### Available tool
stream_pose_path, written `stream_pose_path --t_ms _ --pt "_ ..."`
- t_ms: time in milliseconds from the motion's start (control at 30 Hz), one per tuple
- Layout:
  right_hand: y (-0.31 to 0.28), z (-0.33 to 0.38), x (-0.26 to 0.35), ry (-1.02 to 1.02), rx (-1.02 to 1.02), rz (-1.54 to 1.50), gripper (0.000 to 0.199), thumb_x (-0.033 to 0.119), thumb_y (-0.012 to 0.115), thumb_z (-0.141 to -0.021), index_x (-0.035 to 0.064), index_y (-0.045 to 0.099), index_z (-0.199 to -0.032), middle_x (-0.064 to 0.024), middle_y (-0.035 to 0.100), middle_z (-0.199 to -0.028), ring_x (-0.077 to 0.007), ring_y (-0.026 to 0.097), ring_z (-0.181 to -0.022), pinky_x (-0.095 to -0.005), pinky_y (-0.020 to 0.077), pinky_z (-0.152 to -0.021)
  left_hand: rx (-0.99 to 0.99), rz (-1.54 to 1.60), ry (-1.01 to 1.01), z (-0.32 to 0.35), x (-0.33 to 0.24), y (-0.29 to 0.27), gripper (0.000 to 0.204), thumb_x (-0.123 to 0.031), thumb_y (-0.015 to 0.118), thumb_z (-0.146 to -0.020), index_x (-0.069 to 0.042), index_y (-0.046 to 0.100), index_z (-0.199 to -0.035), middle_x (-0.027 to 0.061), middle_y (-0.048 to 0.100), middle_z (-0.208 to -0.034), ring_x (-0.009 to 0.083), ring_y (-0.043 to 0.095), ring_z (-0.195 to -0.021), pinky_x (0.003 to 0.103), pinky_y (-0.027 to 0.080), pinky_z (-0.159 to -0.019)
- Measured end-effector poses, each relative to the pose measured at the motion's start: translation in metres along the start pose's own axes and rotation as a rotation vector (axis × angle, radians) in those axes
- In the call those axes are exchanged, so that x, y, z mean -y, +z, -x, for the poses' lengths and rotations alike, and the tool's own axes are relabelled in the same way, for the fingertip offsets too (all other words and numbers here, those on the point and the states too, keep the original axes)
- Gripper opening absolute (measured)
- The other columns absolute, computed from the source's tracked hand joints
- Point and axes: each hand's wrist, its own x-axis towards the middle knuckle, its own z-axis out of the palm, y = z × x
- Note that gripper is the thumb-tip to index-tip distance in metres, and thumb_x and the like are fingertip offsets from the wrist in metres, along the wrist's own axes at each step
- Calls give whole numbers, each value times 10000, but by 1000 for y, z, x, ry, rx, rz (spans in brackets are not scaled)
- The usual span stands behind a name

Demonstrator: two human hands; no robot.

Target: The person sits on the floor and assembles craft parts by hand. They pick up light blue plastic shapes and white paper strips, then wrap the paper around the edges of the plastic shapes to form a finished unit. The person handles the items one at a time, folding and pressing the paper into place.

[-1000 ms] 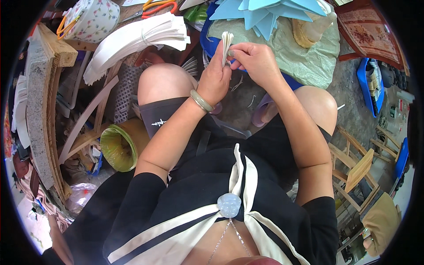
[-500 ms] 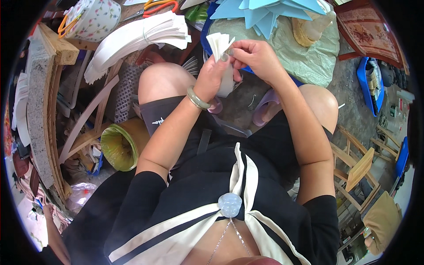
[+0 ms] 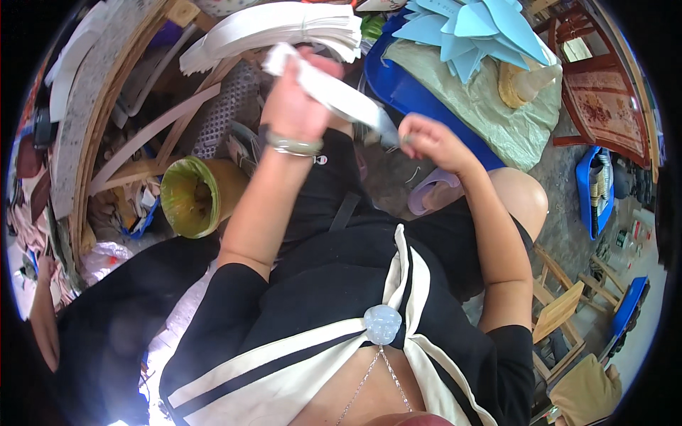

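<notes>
Head view: left hand point(image 3: 302, 99) grips a white flat strip point(image 3: 346, 101), its upper end sticking out past the fingers; fingers blurred, exact grip unclear. Strip runs slantwise from there down toward the right hand point(image 3: 433, 145), which has its fingers curled in at the strip's lower end; too blurred to tell whether they pinch it. Strip looks like paper or thin card, single or layered can't tell; likely very light, bendy along its length, easily creased, a bit slick if the face is smooth. Best hold, I'd judge: a light thumb-and-finger pinch near either end, across the flat faces, no squeezing mid-length. Just beyond the left hand, a banded stack of white strips point(image 3: 270, 32) lies gently curved. Lower left of that hand, a bin with a yellow-green liner point(image 3: 190, 197). Beyond the right hand, a blue tray point(image 3: 465, 135) with a pale green woven sack point(image 3: 526, 135) over it; farther out, pointed light-blue sheets point(image 3: 476, 32) in an overlapping cluster, stiffer-looking than the strip.
</notes>
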Motion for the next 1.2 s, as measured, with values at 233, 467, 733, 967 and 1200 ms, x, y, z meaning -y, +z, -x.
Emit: stream_pose_path --t_ms 233,467,733,967,1200 --pt "-21 -1 -198 641 319 1097 239 205 537 -851 54 656 -993 -169 681 -1045 -321 646 -1008 -457 490 -838 87 -173 355 46 -77 24 263 -270 407 -1026 -16 459 -1069 41 475 -793 148 459 -728 351 433 -793" --pt "-58 44 -354 863 -87 1262 403 126 592 -806 29 632 -1195 -217 592 -1252 -336 563 -1185 -419 431 -1015 282 -278 452 67 -124 44 254 -300 424 -1019 -53 461 -1058 15 447 -772 127 431 -696 306 422 -726" --pt "-9 -41 -108 87 -497 686 252 258 595 -880 29 677 -818 -177 663 -760 -330 662 -729 -427 523 -705 351 16 204 76 -38 63 292 -283 453 -1010 -20 508 -1126 76 508 -895 207 527 -876 446 413 -1023" --pt "91 -60 67 -557 -163 436 893 189 801 -702 58 319 -1441 -113 572 -1274 -221 545 -1191 -357 403 -1029 226 7 338 88 -62 41 351 -393 423 -1001 -103 488 -1188 75 563 -925 236 558 -910 494 396 -1057" --pt "116 -97 12 -569 -387 582 485 43 719 -735 70 578 -1199 -93 618 -1030 -267 598 -927 -347 483 -845 -146 -88 509 89 -125 -96 374 -353 426 -1001 -88 506 -1252 136 574 -1169 283 553 -1134 497 371 -1095"
